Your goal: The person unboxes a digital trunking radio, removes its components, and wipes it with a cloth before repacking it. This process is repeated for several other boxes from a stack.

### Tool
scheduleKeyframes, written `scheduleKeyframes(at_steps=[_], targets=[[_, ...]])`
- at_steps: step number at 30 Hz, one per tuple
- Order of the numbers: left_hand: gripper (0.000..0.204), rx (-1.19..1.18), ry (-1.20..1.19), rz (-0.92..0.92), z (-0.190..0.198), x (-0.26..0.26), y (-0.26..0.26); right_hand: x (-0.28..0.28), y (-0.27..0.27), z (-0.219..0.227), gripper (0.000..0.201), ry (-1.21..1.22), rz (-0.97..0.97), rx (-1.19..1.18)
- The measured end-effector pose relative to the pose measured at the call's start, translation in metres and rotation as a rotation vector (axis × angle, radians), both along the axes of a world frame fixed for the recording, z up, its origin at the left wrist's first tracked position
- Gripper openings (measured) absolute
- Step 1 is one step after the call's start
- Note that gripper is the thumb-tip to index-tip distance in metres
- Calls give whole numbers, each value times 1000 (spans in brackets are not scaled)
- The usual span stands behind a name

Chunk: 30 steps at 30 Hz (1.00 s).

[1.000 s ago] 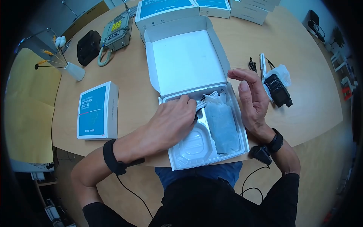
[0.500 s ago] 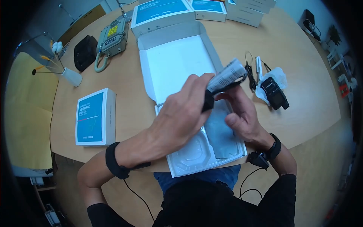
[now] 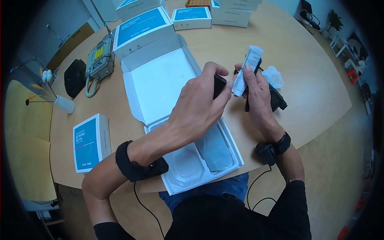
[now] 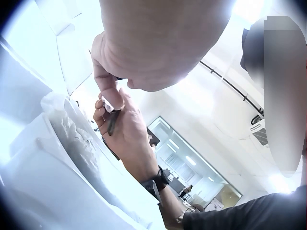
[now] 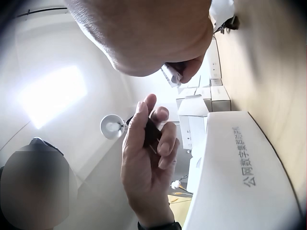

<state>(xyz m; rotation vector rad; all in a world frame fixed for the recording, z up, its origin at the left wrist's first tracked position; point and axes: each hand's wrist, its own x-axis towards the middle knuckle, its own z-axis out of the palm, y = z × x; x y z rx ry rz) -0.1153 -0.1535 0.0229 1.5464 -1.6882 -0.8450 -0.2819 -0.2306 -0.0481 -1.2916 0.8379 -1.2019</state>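
Observation:
In the head view, the left hand (image 3: pixel 200 100) grips a small black block (image 3: pixel 219 86) above the open white box (image 3: pixel 236 152). To its right, the right hand (image 3: pixel 259 94) holds a printed white bundle (image 3: pixel 249 68), thumb across it, along with a dark thing behind. In the right wrist view, the left hand (image 5: pixel 151 167) curls its fingers round the dark block (image 5: pixel 152 134). The left wrist view shows the right hand (image 4: pixel 127 129) with a dark strip against its palm. A plastic-wrapped item (image 3: pixel 216 150) lies in the box's tray.
A black handheld device (image 3: pixel 277 99) and clear plastic (image 3: pixel 273 77) lie beyond the right hand. A blue-labelled box (image 3: pixel 87 144), a vase (image 3: pixel 65 104) and a telephone (image 3: pixel 100 60) stand at the left. More boxes (image 3: pixel 191 18) stand at the back.
The left hand has lifted things out of the tray. The printed bundle is now in the right hand, further right, while the black block stays in the left. The head view has shifted.

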Motion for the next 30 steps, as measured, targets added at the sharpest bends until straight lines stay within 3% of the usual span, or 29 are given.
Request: scheduleKeyframes(at_steps=[1, 6, 8, 9, 11, 13, 15, 16, 18, 19, 21, 25, 27, 30], targets=[[35, -1, -2, -2, -3, 0, -3, -2, -4, -2, 48, 94, 12, -14], [38, -128, -24, -22, -27, -5, -21, -1, -15, -18, 48, 86, 5, -22], [38, -77, 36, -53, -29, -3, -27, -7, -23, -25, 48, 327, 50, -109], [39, -25, 94, -88, -31, -2, -28, -10, -23, -27, 48, 330, 44, -105], [40, 39, 221, -81, -15, -4, -22, -10, -20, -25, 49, 621, 258, -120], [40, 102, 345, -67, -13, -3, -22, -11, -20, -28, 46, 763, 220, -161], [40, -136, 175, -66, -21, -2, -26, -15, -18, -18, 41, 845, 100, -341], [40, -133, 179, -72, -23, -3, -28, -17, -17, -6, 37, 972, 14, -385], [35, -300, -97, -167, -25, -7, -33, -25, -23, 1, 37, 996, 25, -394], [35, -302, -92, -175, -27, -9, -38, -29, -27, 3, 37, 1015, 40, -408], [29, -392, -310, -256, -35, -14, -51, -33, -33, -1, 35, 1066, 31, -445], [26, -392, -358, -282, -42, -22, -74, -34, -39, -4, 32, 1146, -37, -469], [26, -238, -438, -285, -37, -27, -78, -36, -38, -4, 32, 1158, -49, -458], [30, -234, -524, -365, -42, -26, -88, -35, -42, -6, 32, 1073, -51, -473]])
